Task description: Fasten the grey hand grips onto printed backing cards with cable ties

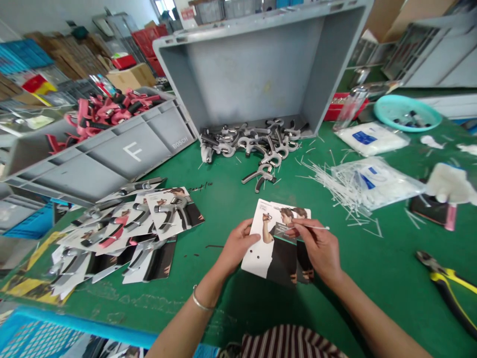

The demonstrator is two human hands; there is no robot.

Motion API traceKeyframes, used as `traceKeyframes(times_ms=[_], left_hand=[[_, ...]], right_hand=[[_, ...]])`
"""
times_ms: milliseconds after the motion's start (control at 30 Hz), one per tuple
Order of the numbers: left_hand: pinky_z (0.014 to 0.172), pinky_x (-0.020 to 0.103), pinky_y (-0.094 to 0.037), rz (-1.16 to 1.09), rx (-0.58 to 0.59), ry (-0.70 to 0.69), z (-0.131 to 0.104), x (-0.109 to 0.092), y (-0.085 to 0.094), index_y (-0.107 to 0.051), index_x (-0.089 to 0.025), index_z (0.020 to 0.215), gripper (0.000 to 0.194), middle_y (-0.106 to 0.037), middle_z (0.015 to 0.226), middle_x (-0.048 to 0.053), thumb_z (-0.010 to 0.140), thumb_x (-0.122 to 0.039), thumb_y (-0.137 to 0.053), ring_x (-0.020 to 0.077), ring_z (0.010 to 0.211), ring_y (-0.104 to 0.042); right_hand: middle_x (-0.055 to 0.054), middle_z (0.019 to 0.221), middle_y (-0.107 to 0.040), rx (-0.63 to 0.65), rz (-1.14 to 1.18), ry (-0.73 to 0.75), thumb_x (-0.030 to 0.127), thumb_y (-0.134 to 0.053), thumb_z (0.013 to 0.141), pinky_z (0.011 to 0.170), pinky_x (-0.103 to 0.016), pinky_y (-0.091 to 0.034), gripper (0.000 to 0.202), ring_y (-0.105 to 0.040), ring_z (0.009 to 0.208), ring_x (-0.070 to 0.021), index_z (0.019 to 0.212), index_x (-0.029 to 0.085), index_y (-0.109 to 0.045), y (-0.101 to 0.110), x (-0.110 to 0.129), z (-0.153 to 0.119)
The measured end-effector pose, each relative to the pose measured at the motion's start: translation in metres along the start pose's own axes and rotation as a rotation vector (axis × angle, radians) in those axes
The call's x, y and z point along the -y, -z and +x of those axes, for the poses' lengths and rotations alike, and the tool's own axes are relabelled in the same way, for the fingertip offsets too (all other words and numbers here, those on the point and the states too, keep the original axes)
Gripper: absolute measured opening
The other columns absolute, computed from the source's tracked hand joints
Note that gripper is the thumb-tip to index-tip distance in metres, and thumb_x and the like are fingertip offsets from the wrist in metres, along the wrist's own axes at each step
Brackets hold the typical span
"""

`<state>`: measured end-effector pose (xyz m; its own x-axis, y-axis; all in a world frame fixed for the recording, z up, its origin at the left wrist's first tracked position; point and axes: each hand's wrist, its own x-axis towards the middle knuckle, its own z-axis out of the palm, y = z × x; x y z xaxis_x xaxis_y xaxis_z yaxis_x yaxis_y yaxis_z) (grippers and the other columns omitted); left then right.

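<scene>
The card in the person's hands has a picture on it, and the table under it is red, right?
Not quite. The table is green, not red; the head view shows it. The rest holds: the left hand and the right hand hold the card, and it has a picture on it.

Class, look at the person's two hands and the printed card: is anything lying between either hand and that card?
Nothing visible does. The left hand already grips the printed card at its left edge. The right hand rests on the card's right side while pinching a thin white tie above it. The grey hand grippers lie farther back on the green table.
</scene>
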<state>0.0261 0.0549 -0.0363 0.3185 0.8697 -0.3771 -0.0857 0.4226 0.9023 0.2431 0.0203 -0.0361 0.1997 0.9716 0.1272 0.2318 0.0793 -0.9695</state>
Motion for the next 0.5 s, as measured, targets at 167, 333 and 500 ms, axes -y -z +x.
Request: traceKeyframes(times_ms=[167, 333, 500], left_hand=[[0.058, 0.021, -0.046, 0.021, 0.003, 0.002, 0.001, 0.005, -0.002, -0.054, -0.017, 0.128, 0.055, -0.073, 0.102, 0.007, 0.075, -0.026, -0.067, 0.0155, 0.069, -0.066], [0.06, 0.022, -0.047, 0.063, -0.003, -0.015, 0.005, 0.005, -0.006, -0.054, -0.016, 0.128, 0.057, -0.073, 0.102, 0.008, 0.074, -0.026, -0.068, 0.0165, 0.072, -0.066], [0.063, 0.023, -0.047, 0.109, 0.009, -0.042, 0.012, -0.011, -0.006, -0.056, -0.016, 0.126, 0.057, -0.073, 0.103, 0.007, 0.073, -0.03, -0.071, 0.0173, 0.074, -0.066]], right_hand=[[-0.004, 0.096, -0.073, 0.006, -0.051, 0.022, 0.036, -0.057, 0.094, 0.082, -0.037, -0.056, 0.016, -0.071, 0.078, -0.0222, 0.098, 0.028, -0.07, -0.003, -0.004, -0.002], [-0.005, 0.095, -0.073, 0.032, -0.072, 0.043, 0.038, -0.058, 0.093, 0.082, -0.038, -0.056, 0.018, -0.071, 0.078, -0.023, 0.1, 0.028, -0.07, -0.003, -0.005, -0.003], [-0.005, 0.096, -0.073, 0.067, -0.04, 0.025, 0.038, -0.06, 0.092, 0.085, -0.038, -0.054, 0.017, -0.071, 0.081, -0.0224, 0.102, 0.028, -0.07, -0.011, -0.011, -0.001]])
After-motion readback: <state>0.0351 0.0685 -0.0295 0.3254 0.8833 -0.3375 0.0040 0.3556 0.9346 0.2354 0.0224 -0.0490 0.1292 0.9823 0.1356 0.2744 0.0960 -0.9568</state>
